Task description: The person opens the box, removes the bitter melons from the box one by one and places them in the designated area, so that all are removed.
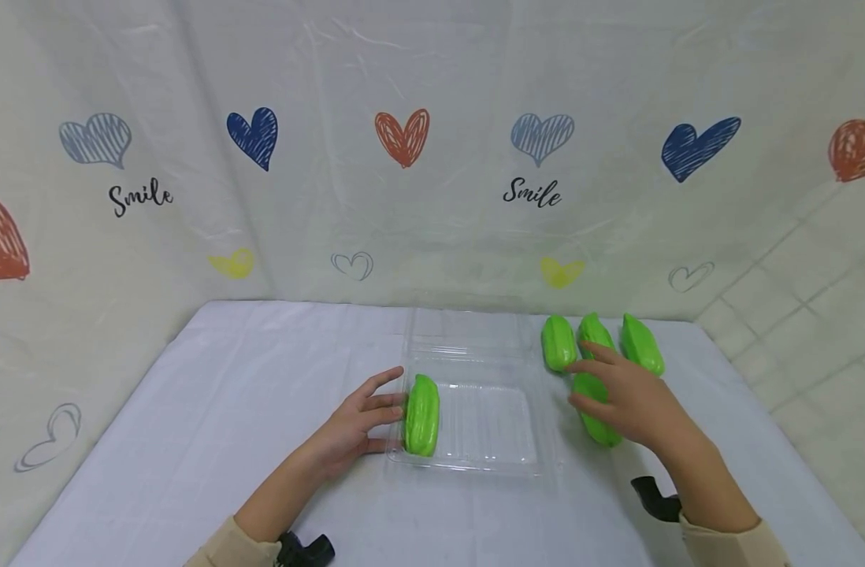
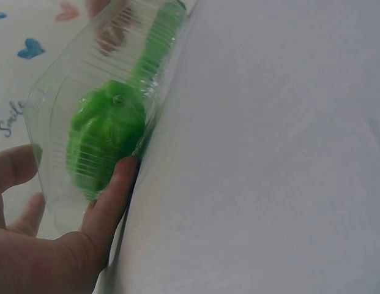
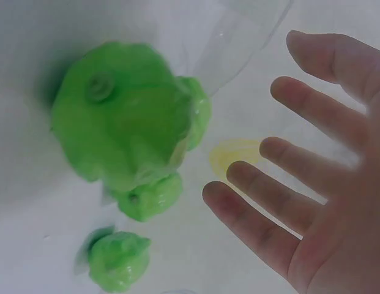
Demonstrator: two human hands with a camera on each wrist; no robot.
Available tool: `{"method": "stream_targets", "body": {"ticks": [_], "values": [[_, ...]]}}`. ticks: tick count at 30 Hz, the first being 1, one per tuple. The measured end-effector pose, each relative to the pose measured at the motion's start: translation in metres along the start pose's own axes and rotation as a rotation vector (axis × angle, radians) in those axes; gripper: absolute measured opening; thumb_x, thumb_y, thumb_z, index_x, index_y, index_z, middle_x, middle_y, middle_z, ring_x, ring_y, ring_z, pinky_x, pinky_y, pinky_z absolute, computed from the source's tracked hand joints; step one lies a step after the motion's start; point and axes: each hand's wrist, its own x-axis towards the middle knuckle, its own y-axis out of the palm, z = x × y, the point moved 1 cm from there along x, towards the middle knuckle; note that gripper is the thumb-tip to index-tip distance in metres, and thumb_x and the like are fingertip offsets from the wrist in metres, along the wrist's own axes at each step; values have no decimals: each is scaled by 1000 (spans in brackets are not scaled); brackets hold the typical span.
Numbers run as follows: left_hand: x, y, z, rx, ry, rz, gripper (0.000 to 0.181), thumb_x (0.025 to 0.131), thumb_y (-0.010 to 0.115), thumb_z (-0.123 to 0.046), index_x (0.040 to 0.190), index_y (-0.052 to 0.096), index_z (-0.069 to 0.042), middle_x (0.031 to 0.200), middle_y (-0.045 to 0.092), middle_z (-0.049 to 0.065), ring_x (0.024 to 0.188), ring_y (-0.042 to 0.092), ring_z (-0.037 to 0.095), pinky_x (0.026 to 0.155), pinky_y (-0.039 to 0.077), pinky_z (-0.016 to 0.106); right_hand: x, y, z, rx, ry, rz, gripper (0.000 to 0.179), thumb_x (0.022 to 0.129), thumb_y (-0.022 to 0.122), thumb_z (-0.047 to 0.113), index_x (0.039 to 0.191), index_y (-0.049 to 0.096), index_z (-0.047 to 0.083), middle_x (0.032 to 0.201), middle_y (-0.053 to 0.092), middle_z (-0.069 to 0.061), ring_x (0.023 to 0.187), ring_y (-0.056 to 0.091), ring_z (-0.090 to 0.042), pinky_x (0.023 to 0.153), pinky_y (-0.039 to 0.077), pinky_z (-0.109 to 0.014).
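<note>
A clear plastic clamshell box (image 1: 485, 425) lies with its lid raised at the back. One bright green, ridged, gourd-like vegetable (image 1: 422, 416) is inside it, along the left wall. My left hand (image 1: 358, 429) rests against that wall from outside; in the left wrist view its thumb (image 2: 113, 199) lies along the box's lower side. On the right, my right hand (image 1: 627, 398) hovers with spread fingers over the nearest of several more such vegetables (image 1: 598, 425). In the right wrist view that vegetable (image 3: 122, 116) stands apart from the fingers, and the palm holds nothing.
Behind my right hand, three more green vegetables (image 1: 558, 343) stand in a row near the back of the white-covered table (image 1: 227, 409). A pale curtain (image 1: 461, 220) printed with hearts hangs behind the table. Black wrist mounts (image 1: 655, 500) stick out beside both forearms.
</note>
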Motion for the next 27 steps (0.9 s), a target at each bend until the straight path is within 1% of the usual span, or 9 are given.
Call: {"method": "stream_targets", "body": {"ticks": [4,10,14,18,22,24,26,27], "values": [[1,-1,1,1,1,5,70,96,65,-17,156,29,-26,152,40,20,131,49,35,89,57,49,2,-1,11,15,-20,-22,38,86,76,32,121,71,18,150,47,-19,121,58,-43,87,51,-58],[1,-1,3,-3,3,13,70,97,64,-15,157,29,-27,152,40,19,133,47,35,88,57,49,4,-3,27,36,-43,-37,37,87,76,31,121,71,19,152,46,-14,124,57,-40,84,53,-53],[1,-1,2,2,8,12,70,97,64,-16,157,29,-27,153,39,20,133,47,36,89,57,49,7,-3,36,50,-56,-40,37,87,76,31,122,71,20,153,45,-13,128,54,-40,89,52,-55],[1,-1,2,4,8,8,70,97,64,-17,157,29,-27,152,40,20,133,47,36,89,57,49,9,-2,42,48,-86,-56,37,87,76,31,122,71,20,151,47,-14,128,55,-40,92,51,-56],[1,-1,2,0,5,9,70,97,64,-17,157,29,-27,153,39,20,134,46,37,89,57,49,13,0,48,44,-114,-66,37,86,77,31,122,71,21,151,48,-12,121,60,-37,88,54,-52],[1,-1,1,2,4,7,70,97,65,-17,157,29,-27,153,39,20,134,46,37,89,57,49,15,2,50,47,-118,-64,37,86,77,31,122,71,22,151,48,-10,118,63,-34,82,56,-47],[1,-2,2,5,1,3,70,96,65,-18,156,30,-28,153,39,19,134,46,37,89,57,48,17,4,52,58,-121,-60,38,87,77,31,123,70,23,152,48,-9,117,64,-31,78,56,-42],[1,-2,2,8,2,1,70,96,65,-18,156,30,-28,153,39,19,134,46,36,88,57,48,17,5,53,65,-122,-58,39,87,76,32,124,69,23,152,47,-8,114,66,-29,74,56,-39]]}}
